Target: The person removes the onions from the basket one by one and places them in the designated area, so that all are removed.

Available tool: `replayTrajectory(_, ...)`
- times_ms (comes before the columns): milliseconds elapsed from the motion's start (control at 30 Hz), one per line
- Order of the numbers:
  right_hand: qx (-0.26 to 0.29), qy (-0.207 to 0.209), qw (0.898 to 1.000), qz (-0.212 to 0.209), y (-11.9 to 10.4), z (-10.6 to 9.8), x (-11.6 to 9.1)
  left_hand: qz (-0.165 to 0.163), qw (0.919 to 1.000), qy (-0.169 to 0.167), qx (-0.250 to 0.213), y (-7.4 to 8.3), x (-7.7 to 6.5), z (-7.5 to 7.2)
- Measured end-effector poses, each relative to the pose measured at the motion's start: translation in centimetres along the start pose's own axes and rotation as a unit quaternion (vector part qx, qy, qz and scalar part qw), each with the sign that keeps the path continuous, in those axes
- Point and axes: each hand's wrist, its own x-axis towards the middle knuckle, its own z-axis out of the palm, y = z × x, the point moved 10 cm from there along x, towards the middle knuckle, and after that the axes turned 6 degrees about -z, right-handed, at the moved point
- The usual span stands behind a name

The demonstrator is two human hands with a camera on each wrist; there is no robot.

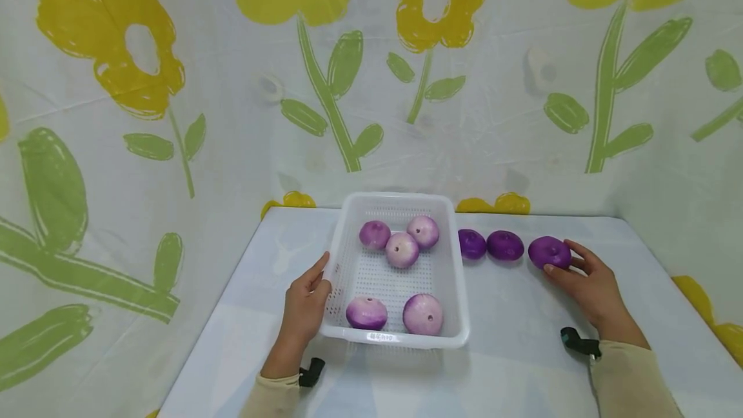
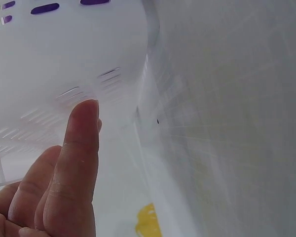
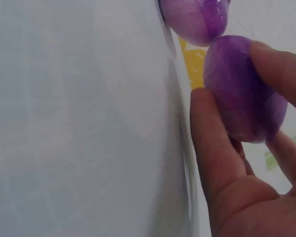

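Beige sleeves [image 1: 633,379] overhang white table [image 1: 516,321], flowered cloth [image 1: 493,128] behind — left grip [image 1: 306,302] holds basket [image 1: 420,340], right grip [image 1: 594,290] an onion [image 1: 547,253].

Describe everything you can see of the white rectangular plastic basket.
The white rectangular plastic basket has rounded corners, perforated walls and floor, and small lettering on its near rim. It sits open side up on the white table, holding five round purple-and-white onions: three toward the far end, two near. A bare left hand holds its left side.
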Motion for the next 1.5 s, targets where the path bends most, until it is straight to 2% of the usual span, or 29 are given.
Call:
replayTrajectory(433, 0.006, -0.010, 1.000, 0.002, 0.31, 0.40, 0.17, 0.003, 1.0000, -0.004, -0.003, 0.11, 0.06, 0.06)
replayTrajectory(733, -0.027, 0.011, 0.999, 0.020, 0.31, 0.27, 0.20, 0.006, 1.0000, -0.002, 0.003, 0.19, 0.01, 0.06)
replayTrajectory(1033, -0.052, 0.000, 0.999, 0.006, -0.18, 0.66, 0.32, 0.004, 1.0000, -0.001, 0.006, 0.16, -0.03, 0.05)
replayTrajectory(1500, -0.072, -0.004, 0.997, 0.011, -0.31, 0.90, 0.22, 0.003, 0.9999, 0.004, 0.009, -0.10, 0.00, 0.14)
